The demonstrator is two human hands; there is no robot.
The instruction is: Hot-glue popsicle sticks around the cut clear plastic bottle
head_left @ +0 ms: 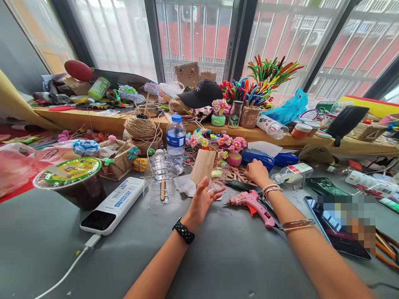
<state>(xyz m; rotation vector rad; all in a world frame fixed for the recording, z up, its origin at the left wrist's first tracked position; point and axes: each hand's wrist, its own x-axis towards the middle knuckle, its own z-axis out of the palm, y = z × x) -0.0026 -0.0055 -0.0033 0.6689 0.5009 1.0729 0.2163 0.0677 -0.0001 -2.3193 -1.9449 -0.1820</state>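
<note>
My left hand (pixel 201 204) is open, thumb up and fingers spread to the right. Just behind it stands an upright piece of flat wooden craft sticks (pixel 202 165) set side by side; whether the thumb touches it I cannot tell. My right hand (pixel 258 172) reaches over a pile of loose wooden sticks (pixel 239 174), beside a blue packet (pixel 257 159). Its fingers are bent together, and what lies in them is hidden. A pink glue gun (pixel 254 204) lies below my right hand, nozzle to the left. A dark-handled tool (pixel 241 185) lies between them.
Left are a cut clear plastic bottle (pixel 158 176) with a stick, a water bottle (pixel 176 139), a white power bank (pixel 114 205) on a cable and a lidded drink cup (pixel 79 187). A phone (pixel 335 226) lies right. Craft supplies crowd the wooden ledge (pixel 199 128).
</note>
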